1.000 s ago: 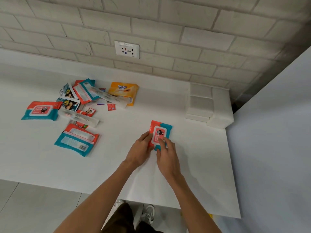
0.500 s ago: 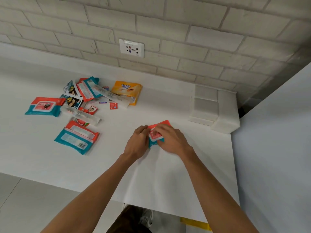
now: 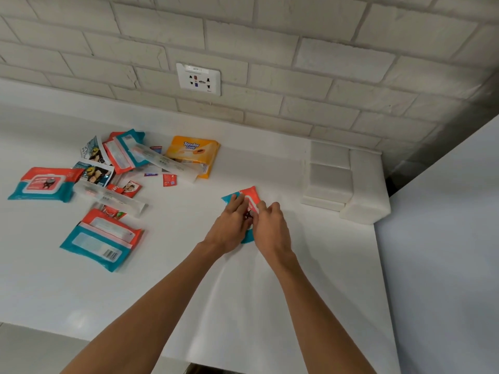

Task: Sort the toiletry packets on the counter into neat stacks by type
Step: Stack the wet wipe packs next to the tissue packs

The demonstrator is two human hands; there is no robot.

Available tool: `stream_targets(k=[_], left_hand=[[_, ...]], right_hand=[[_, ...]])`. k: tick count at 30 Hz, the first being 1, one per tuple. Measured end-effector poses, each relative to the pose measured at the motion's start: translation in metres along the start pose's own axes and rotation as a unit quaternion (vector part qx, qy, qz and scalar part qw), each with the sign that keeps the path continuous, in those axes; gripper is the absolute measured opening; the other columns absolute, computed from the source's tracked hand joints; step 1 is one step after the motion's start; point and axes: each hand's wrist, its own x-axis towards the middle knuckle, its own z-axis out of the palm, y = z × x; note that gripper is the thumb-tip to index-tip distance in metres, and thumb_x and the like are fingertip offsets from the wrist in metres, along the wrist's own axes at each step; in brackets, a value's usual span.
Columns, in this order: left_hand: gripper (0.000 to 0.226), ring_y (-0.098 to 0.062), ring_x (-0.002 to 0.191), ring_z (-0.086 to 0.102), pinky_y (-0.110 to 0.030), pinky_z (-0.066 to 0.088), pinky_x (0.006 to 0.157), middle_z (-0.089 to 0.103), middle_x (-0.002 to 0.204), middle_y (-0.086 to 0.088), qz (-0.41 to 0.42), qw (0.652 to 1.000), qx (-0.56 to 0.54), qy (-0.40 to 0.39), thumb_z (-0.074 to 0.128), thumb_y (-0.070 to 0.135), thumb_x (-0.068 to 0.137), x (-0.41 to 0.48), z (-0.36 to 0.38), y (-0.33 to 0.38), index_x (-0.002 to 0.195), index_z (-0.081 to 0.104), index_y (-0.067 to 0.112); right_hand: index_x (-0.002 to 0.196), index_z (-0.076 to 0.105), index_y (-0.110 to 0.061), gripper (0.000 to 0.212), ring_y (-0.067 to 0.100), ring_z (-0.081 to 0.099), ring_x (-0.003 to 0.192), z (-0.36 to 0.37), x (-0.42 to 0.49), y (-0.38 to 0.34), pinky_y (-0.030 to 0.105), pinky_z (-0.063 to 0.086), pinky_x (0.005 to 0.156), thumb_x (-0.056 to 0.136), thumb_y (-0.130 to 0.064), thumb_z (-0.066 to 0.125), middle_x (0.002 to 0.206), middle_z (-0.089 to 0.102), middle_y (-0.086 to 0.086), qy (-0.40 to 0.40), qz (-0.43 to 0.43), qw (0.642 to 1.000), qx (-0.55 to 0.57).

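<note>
Head view, placing step. Both of my hands are together on one red-and-teal wipes packet [image 3: 249, 194], which lies flat on the desk [image 3: 310, 279] right of centre, well apart from the unsorted heap at the left. The left hand [image 3: 229, 225] rests with straight fingers on the packet's top face. The right hand [image 3: 270, 228] bends over its right edge; whether it pinches the edge or only nudges it I cannot tell. The packet sits askew to the desk front, so I judge that I am squaring it up as the base of the first stack.

In the heap I see three like wipes packets: one at far left [image 3: 44, 183], one nearest the desk front [image 3: 102, 238], one at the back [image 3: 125, 149]. With them lie an orange packet [image 3: 193, 153], two long clear packets [image 3: 167, 163] [image 3: 113, 197] and small sachets [image 3: 169, 180], several overlapping. White blocks [image 3: 330, 182] stand just right of the stack site.

The next move, as I judge it, calls for letting go once the packet is straight, reaching left, and bringing a matching wipes packet across. The one at far left lies free of overlap and looks the easiest pick.
</note>
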Motion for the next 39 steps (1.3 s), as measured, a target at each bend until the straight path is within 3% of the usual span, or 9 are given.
stream_targets(k=[4,8,11,20,23,28,30,32,39], left_hand=[[0.068,-0.018,0.155,-0.011,-0.041,0.019,0.126,-0.005,0.170,0.002,0.042,0.997,0.015,-0.066,0.040,0.036,0.108,0.021,-0.001,-0.010,0.163,0.005,0.016],[0.070,-0.016,0.155,-0.015,-0.038,0.013,0.127,-0.009,0.170,0.004,0.105,0.987,0.039,-0.120,0.042,0.035,0.108,0.050,-0.008,-0.019,0.163,0.002,0.018],[0.077,-0.015,0.154,-0.017,-0.038,0.006,0.128,-0.015,0.169,0.003,0.126,0.978,0.074,-0.146,0.040,0.043,0.107,0.069,-0.015,-0.019,0.162,-0.006,0.017],[0.084,-0.019,0.155,-0.016,-0.042,0.005,0.125,-0.021,0.168,-0.001,0.118,0.975,0.140,-0.123,0.020,0.064,0.101,0.092,-0.014,-0.021,0.160,-0.017,0.016],[0.080,-0.021,0.157,-0.006,-0.046,0.015,0.127,-0.010,0.170,-0.003,0.111,0.976,0.155,-0.109,0.027,0.058,0.104,0.102,-0.019,-0.012,0.162,-0.007,0.015],[0.067,-0.027,0.143,0.042,-0.045,0.047,0.108,0.010,0.170,0.001,0.065,0.989,0.123,-0.045,0.042,0.047,0.106,0.099,-0.017,-0.009,0.162,0.016,0.020],[0.067,-0.027,0.140,0.047,-0.045,0.048,0.108,0.009,0.170,0.003,0.053,0.991,0.118,-0.045,0.041,0.046,0.106,0.101,-0.013,-0.014,0.162,0.013,0.023],[0.067,-0.026,0.138,0.049,-0.043,0.048,0.109,0.010,0.170,0.002,0.053,0.992,0.109,-0.045,0.042,0.043,0.107,0.104,-0.011,-0.016,0.163,0.010,0.024],[0.067,-0.026,0.130,0.056,-0.042,0.052,0.104,0.016,0.169,-0.003,0.054,0.991,0.100,-0.064,0.040,0.035,0.109,0.123,-0.016,-0.011,0.163,0.001,0.025]], right_hand=[[0.138,0.058,-0.011,0.039,0.024,0.058,0.104,0.006,-0.001,0.008,0.036,0.060,0.083,0.104,-0.030,0.057,0.118,0.058,0.009,0.044,-0.016,0.998,-0.030],[0.155,0.043,-0.007,0.057,0.029,0.051,0.135,0.019,-0.007,0.016,0.040,0.052,0.106,0.103,-0.024,0.058,0.156,0.046,0.011,0.056,-0.049,0.997,-0.010],[0.161,0.032,-0.010,0.059,0.026,0.043,0.146,0.029,-0.014,0.021,0.039,0.049,0.111,0.108,-0.028,0.049,0.166,0.034,0.009,0.064,-0.061,0.996,-0.017],[0.162,0.027,-0.006,0.067,0.026,0.051,0.126,0.031,0.009,0.012,0.036,0.052,0.102,0.107,-0.037,0.049,0.169,0.028,0.010,0.051,-0.018,0.998,-0.043],[0.162,0.025,-0.005,0.074,0.027,0.050,0.116,0.028,0.021,0.010,0.037,0.053,0.097,0.106,-0.045,0.048,0.169,0.026,0.011,0.052,-0.006,0.997,-0.065],[0.164,0.016,-0.004,0.077,0.028,0.046,0.118,0.027,0.043,0.014,0.039,0.050,0.103,0.107,-0.047,0.045,0.170,0.022,0.012,0.037,-0.002,0.997,-0.069],[0.165,0.010,-0.006,0.078,0.031,0.041,0.136,0.027,0.051,0.014,0.040,0.043,0.116,0.107,-0.047,0.043,0.171,0.018,0.012,0.028,0.003,0.998,-0.057],[0.166,0.002,-0.008,0.080,0.032,0.022,0.156,0.027,0.059,0.014,0.040,0.027,0.127,0.108,-0.047,0.042,0.173,0.009,0.010,0.011,0.008,1.000,-0.024],[0.164,-0.009,-0.008,0.086,0.028,0.006,0.160,0.027,0.078,0.016,0.039,0.018,0.129,0.108,-0.047,0.043,0.174,-0.002,0.010,-0.008,0.010,1.000,0.013]])
